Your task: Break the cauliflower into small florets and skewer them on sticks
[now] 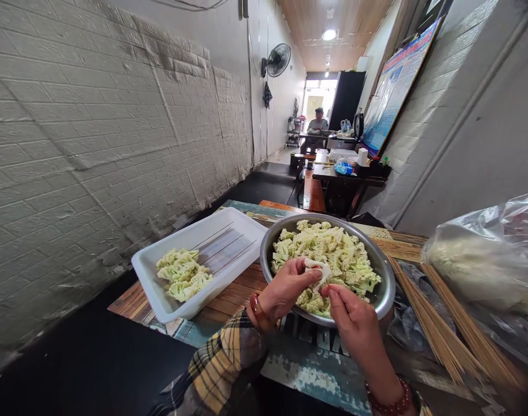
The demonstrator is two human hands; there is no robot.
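Over a round metal bowl full of cauliflower florets, both hands meet close together. My left hand is closed, pinching a pale cauliflower piece between thumb and fingers. Just right of that piece, my right hand is closed in a pinch, its fingertips almost at the piece; what it grips is too small or hidden to make out. To the left, a white plastic tray holds cauliflower skewers, their florets bunched at the near left end and thin sticks pointing right.
Bundles of wooden skewers lie right of the bowl on a dark plastic bag. Beyond them sits a large clear bag with pale contents. A brick-patterned wall runs along the left. Farther back, a person sits behind more tables.
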